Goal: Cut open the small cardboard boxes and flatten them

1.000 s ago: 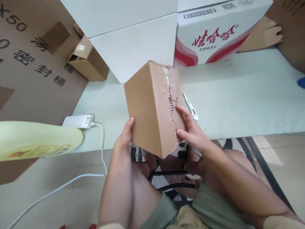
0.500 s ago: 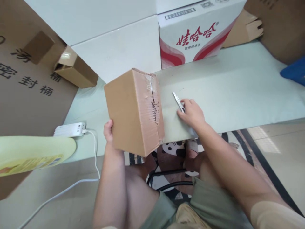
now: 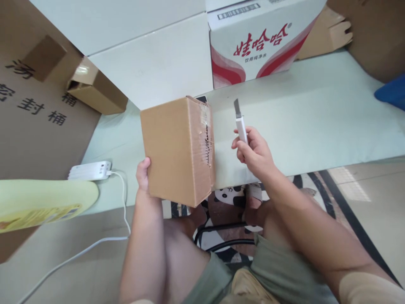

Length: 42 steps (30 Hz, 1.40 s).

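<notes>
A brown cardboard box (image 3: 169, 152) is tilted at the table's front edge, its taped and torn side facing right. My left hand (image 3: 144, 174) grips the box at its left side, with the thumb on the near face and the other fingers hidden behind it. Raised to the right of the box, my right hand (image 3: 253, 152) is closed around a white utility knife (image 3: 241, 126). The knife's blade is extended and points up and away from me, apart from the box. A dark-edged object (image 3: 201, 99) shows partly behind the box's top corner.
Large white cartons (image 3: 155, 63) and a red-and-white water carton (image 3: 253, 50) stand at the back of the pale green table (image 3: 303, 118). At left are a small cardboard box (image 3: 99, 90), a white power bank (image 3: 90, 170) with a cable, and a yellow bottle (image 3: 47, 202). A blue object (image 3: 390, 93) sits far right.
My right hand has lifted the utility knife off the table and turned it upright, with more blade showing. The box has turned slightly in my left hand, uncovering the dark-edged object behind.
</notes>
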Motion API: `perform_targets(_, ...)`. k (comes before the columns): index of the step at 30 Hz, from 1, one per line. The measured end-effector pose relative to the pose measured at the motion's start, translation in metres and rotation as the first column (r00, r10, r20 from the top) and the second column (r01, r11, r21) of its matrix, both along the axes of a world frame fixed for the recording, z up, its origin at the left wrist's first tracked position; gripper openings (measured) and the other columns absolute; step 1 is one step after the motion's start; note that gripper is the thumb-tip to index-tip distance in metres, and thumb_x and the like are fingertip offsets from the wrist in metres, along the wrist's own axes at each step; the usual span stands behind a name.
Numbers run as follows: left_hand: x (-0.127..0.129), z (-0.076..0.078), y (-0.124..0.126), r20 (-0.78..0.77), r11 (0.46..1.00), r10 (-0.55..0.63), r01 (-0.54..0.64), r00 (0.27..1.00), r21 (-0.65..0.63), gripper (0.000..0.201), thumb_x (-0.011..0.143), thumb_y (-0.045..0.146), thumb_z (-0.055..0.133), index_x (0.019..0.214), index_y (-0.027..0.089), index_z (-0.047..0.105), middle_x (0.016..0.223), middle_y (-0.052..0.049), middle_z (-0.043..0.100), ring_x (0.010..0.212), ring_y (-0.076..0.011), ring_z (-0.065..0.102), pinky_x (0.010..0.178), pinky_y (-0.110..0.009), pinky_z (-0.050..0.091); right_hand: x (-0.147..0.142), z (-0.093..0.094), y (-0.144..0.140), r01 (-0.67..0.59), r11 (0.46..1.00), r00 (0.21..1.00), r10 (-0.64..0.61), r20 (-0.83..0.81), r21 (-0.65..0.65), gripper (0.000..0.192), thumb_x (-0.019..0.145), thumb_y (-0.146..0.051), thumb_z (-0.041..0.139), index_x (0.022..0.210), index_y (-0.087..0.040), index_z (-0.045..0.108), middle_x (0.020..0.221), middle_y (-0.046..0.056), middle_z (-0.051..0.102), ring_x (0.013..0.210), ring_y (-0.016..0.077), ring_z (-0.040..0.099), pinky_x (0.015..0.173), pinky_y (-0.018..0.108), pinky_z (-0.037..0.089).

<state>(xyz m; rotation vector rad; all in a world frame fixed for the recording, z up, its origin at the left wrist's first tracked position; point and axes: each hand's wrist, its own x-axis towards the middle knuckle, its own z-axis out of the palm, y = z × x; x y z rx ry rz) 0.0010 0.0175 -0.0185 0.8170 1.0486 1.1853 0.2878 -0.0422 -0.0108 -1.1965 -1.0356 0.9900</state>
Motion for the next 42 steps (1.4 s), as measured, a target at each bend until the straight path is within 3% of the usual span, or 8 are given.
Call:
perform_targets(3, -0.004, -0.004, 0.002, 0.049, 1.0, -0.01, 0.011, 0.999, -0.008, 0.044, 0.07, 0.059, 0.073, 0.095, 0.023, 0.071, 0.086, -0.004, 0.078, 0.075, -0.0246, 0.073, 0.065, -0.037, 0.059, -0.007, -0.002, -0.002, -0.044, 0.999, 0.999, 0.044, 0.008, 0.03, 0.03, 0.095, -0.045, 0.051, 0.107, -0.021, 0.062, 0.069, -0.004, 0.058, 0.045, 0.0062, 0.041, 0.043, 0.024, 0.035)
perform_targets(6, -0.011, -0.007, 0.005, 0.117, 0.997, -0.063, 0.069, 0.991, -0.046, 0.042, 0.068, 0.048, 0.077, 0.1, 0.02, 0.072, 0.087, -0.005, 0.079, 0.078, -0.0243, 0.074, 0.07, -0.034, 0.06, -0.009, -0.004, -0.001, -0.018, 1.0, 0.998, 0.017, 0.067, 0.012, 0.028, 0.093, -0.044, 0.056, 0.1, -0.019, 0.067, 0.068, -0.004, 0.057, 0.048, 0.0058, 0.048, 0.046, 0.022, 0.04)
perform_targets(13, -0.012, -0.006, 0.003, 0.175, 0.987, -0.107, 0.126, 0.979, -0.099, 0.046, 0.064, 0.039, 0.081, 0.103, 0.017, 0.073, 0.09, -0.005, 0.08, 0.079, -0.0234, 0.075, 0.072, -0.031, 0.061, -0.008, -0.004, -0.003, 0.1, 0.994, 0.982, -0.093, 0.167, -0.033, 0.035, 0.087, -0.04, 0.064, 0.112, -0.018, 0.073, 0.087, 0.002, 0.07, 0.052, 0.0094, 0.063, 0.044, 0.024, 0.047)
perform_targets(18, -0.01, -0.007, 0.003, 0.151, 0.989, -0.077, 0.095, 0.986, -0.116, 0.046, 0.062, 0.039, 0.082, 0.102, 0.016, 0.074, 0.09, -0.006, 0.08, 0.079, -0.0248, 0.075, 0.072, -0.033, 0.062, -0.006, -0.008, -0.006, 0.211, 0.964, 0.802, -0.266, 0.534, 0.163, 0.035, 0.089, -0.036, 0.061, 0.116, -0.021, 0.079, 0.071, 0.001, 0.072, 0.059, 0.0136, 0.064, 0.059, 0.028, 0.052)
perform_targets(21, -0.011, -0.009, 0.005, 0.153, 0.99, -0.055, 0.073, 0.987, -0.119, 0.046, 0.064, 0.036, 0.08, 0.104, 0.016, 0.073, 0.089, -0.007, 0.08, 0.079, -0.0256, 0.075, 0.071, -0.033, 0.061, -0.007, -0.011, -0.008, 0.213, 0.955, 0.738, -0.297, 0.607, 0.208, 0.037, 0.091, -0.037, 0.06, 0.119, -0.022, 0.079, 0.065, 0.0, 0.071, 0.056, 0.0133, 0.061, 0.061, 0.028, 0.051)
perform_targets(30, 0.001, -0.004, 0.0, 0.146, 0.983, -0.113, 0.132, 0.983, -0.128, 0.057, 0.068, 0.042, 0.076, 0.118, 0.016, 0.069, 0.096, -0.009, 0.079, 0.085, -0.0287, 0.073, 0.077, -0.04, 0.06, -0.022, -0.011, -0.013, 0.241, 0.963, 0.759, -0.267, 0.594, 0.124, 0.04, 0.092, -0.036, 0.059, 0.124, -0.019, 0.077, 0.062, 0.0, 0.07, 0.053, 0.0142, 0.061, 0.058, 0.028, 0.049)
perform_targets(36, 0.023, 0.002, 0.0, 0.149, 1.0, 0.009, -0.012, 0.989, 0.014, 0.058, 0.068, 0.047, 0.075, 0.121, 0.023, 0.068, 0.097, -0.005, 0.077, 0.098, -0.0278, 0.072, 0.085, -0.037, 0.058, -0.041, -0.018, -0.02, 0.085, 0.986, 0.79, -0.155, 0.593, 0.144, 0.039, 0.094, -0.03, 0.055, 0.126, -0.021, 0.076, 0.099, 0.008, 0.082, 0.074, 0.0185, 0.072, 0.07, 0.03, 0.057)
perform_targets(42, 0.023, 0.007, 0.0, 0.181, 0.993, 0.073, -0.087, 0.981, 0.073, 0.058, 0.063, 0.046, 0.08, 0.112, 0.016, 0.071, 0.096, -0.007, 0.079, 0.086, -0.0241, 0.072, 0.078, -0.034, 0.058, -0.034, -0.011, -0.02, 0.099, 0.983, 0.833, -0.166, 0.527, 0.153, 0.038, 0.092, -0.031, 0.057, 0.123, -0.02, 0.077, 0.098, 0.007, 0.081, 0.068, 0.0165, 0.069, 0.071, 0.03, 0.058)
